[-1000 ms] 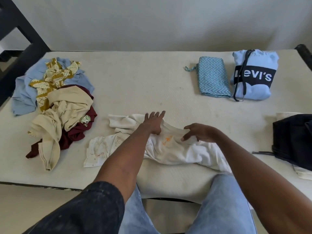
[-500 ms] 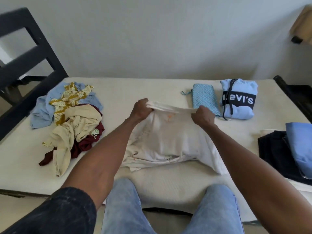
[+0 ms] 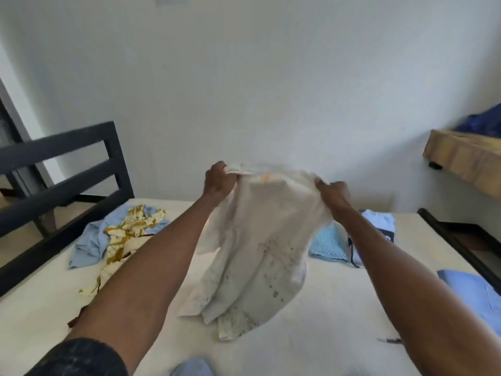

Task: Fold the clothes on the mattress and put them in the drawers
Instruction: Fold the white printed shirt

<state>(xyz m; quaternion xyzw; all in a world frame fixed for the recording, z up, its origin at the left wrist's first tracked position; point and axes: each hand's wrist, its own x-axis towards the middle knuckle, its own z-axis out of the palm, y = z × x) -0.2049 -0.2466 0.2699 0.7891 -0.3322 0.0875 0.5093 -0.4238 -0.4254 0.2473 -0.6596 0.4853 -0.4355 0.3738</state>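
Right now my left hand and right hand each pinch the top edge of the white garment, hanging above the mattress centre. I'd shake it flat, then lay it down squarely before folding.

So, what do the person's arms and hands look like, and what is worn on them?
Both hands, the left hand and the right hand, are bare, without gloves. The forearms are bare too. A dark, faintly speckled sleeve covers the left upper arm. No sleeve shows on the right arm.
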